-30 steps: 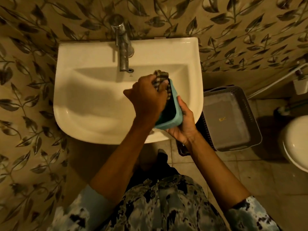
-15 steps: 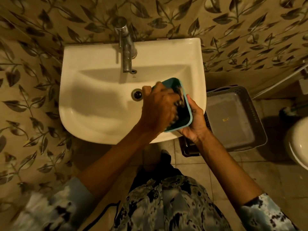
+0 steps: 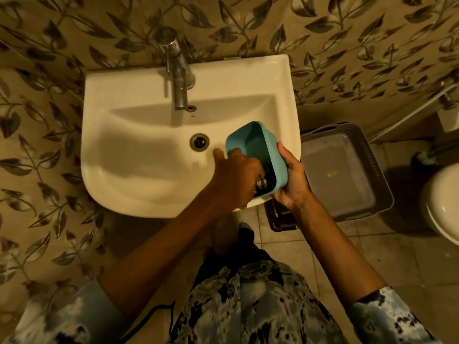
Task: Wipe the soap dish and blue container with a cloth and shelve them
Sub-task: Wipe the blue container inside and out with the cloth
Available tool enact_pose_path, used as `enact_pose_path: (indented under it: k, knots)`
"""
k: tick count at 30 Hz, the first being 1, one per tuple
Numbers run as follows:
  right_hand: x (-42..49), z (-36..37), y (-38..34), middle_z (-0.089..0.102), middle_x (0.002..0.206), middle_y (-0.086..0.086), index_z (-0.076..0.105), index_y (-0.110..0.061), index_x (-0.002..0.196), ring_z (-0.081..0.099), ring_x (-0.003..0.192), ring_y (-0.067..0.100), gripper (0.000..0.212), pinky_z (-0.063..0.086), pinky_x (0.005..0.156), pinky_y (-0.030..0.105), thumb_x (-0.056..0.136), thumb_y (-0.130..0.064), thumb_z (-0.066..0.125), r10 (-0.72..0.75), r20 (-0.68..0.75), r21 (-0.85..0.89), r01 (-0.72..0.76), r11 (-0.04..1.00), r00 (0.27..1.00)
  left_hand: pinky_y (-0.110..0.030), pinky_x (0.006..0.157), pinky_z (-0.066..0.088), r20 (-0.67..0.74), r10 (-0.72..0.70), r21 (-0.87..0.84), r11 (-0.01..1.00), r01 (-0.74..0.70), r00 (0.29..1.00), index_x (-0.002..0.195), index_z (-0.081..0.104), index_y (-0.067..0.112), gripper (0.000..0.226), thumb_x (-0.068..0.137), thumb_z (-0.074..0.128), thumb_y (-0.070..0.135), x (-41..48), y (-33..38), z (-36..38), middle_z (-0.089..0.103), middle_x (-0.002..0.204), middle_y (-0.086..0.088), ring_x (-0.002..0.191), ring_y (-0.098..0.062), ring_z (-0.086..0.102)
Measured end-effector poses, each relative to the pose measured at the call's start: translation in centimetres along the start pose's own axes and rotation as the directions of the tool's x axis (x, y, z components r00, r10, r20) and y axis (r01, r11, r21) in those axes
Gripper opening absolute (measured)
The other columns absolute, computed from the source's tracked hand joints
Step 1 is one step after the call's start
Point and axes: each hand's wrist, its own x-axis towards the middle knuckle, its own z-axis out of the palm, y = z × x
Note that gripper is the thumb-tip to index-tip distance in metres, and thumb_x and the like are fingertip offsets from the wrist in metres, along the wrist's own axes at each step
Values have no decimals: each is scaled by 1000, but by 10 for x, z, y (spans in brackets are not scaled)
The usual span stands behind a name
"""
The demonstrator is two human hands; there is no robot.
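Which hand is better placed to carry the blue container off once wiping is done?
Right, probably. The right hand grips the blue container by its outer wall over the sink, while the left hand is down inside it, holding the cloth.

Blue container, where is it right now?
In the head view the blue container is right of centre, over the front right edge of the sink, the right hand gripping its outer wall and the left hand pressing the cloth inside it.
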Motion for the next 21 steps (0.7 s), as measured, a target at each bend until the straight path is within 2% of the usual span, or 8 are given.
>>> enact_pose_path:
  k: [3, 6, 8, 11, 14, 16, 18, 21]
  knots:
    - [-4, -2, -5, 69, 102, 13, 60, -7, 120, 68, 92, 25, 59, 57, 82, 36, 77, -47, 61, -39, 25, -38, 40, 998, 999, -49, 96, 43, 25, 26, -553, 833, -8, 999, 105, 67, 26, 37, 69, 67, 33, 2, -11, -2, 68, 110, 4, 108, -19, 59]
    - [-2, 2, -17, 70, 100, 11, 57, -7, 120, 68, 90, 23, 55, 57, 80, 34, 84, -47, 49, -109, 39, -52, 111, 992, 993, -36, 88, 54, -187, -22, -732, 669, -124, 982, 108, 66, 13, 30, 79, 66, 17, -2, -6, -14, 68, 106, 0, 98, -13, 64]
    - [0, 10, -27, 70, 100, 9, 53, -7, 123, 67, 91, 21, 56, 58, 79, 33, 83, -47, 49, -166, 54, -104, 171, 980, 985, -34, 89, 54, -232, -87, -798, 586, -138, 969, 115, 62, 9, 32, 84, 61, 15, -8, 1, -18, 65, 108, -2, 101, -15, 63]
    - [5, 15, -40, 57, 122, 17, 41, -9, 138, 59, 107, 28, 76, 53, 89, 41, 78, -49, 63, -224, 107, -145, 238, 960, 969, -39, 93, 39, -253, -78, -646, 756, -108, 964, 112, 63, 14, 32, 81, 55, 15, -18, 9, -5, 56, 105, 6, 108, -17, 52]
    - [10, 14, -40, 49, 133, 15, 32, -15, 145, 50, 119, 30, 81, 42, 101, 47, 78, -47, 64, -222, 135, -202, 246, 948, 966, -40, 85, 16, -360, 55, -130, 986, -108, 931, 102, 66, 24, 33, 77, 60, 2, -26, -1, 4, 60, 110, 3, 114, -22, 43]
    - [9, 21, -36, 56, 123, 14, 34, -10, 143, 56, 111, 28, 90, 47, 96, 44, 72, -50, 70, -171, 158, -218, 203, 954, 973, -40, 84, 15, -357, 83, 113, 993, -45, 930, 97, 67, 25, 35, 69, 71, 4, -27, -18, -5, 64, 111, -2, 113, -29, 49]
    - [9, 31, -32, 62, 111, 11, 38, -4, 139, 62, 100, 24, 96, 53, 87, 39, 65, -53, 75, -125, 170, -215, 161, 963, 977, -42, 83, 19, -426, -16, 131, 988, 79, 905, 92, 68, 22, 32, 63, 80, 15, -27, -25, -14, 66, 103, -7, 105, -33, 56]
    - [14, 47, -34, 61, 109, 10, 41, -6, 135, 62, 97, 22, 90, 54, 83, 36, 66, -52, 74, -161, 198, -222, 204, 953, 967, -48, 85, 28, -417, -145, 133, 967, 218, 897, 96, 67, 15, 33, 66, 72, 1, -29, 1, -20, 64, 102, -9, 104, -36, 51]
